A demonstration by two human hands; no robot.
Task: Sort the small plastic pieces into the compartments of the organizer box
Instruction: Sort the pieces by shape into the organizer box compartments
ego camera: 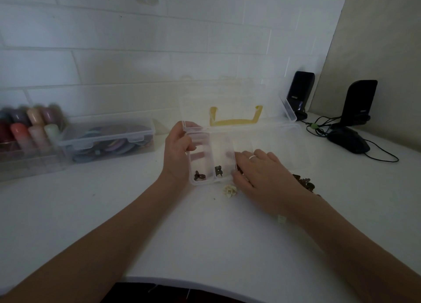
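A clear plastic organizer box (224, 153) lies open on the white table, its lid with a yellow handle (235, 118) leaning against the wall. My left hand (178, 153) grips the box's left wall, thumb inside the leftmost compartment. One dark brown piece (198, 175) lies in that compartment and another (218, 170) in the one beside it. My right hand (262, 172) rests palm down at the box's front right, fingers over a heap of dark pieces (304, 182); whether it holds one is hidden. A cream flower-shaped piece (230, 190) lies in front of the box.
A closed clear case (107, 140) of coloured discs and a tray of coloured rolls (29, 129) stand at the left. Two black speakers (360, 102), a mouse (348, 140) and cables sit at the right. A pale small piece (281, 218) lies by my right wrist.
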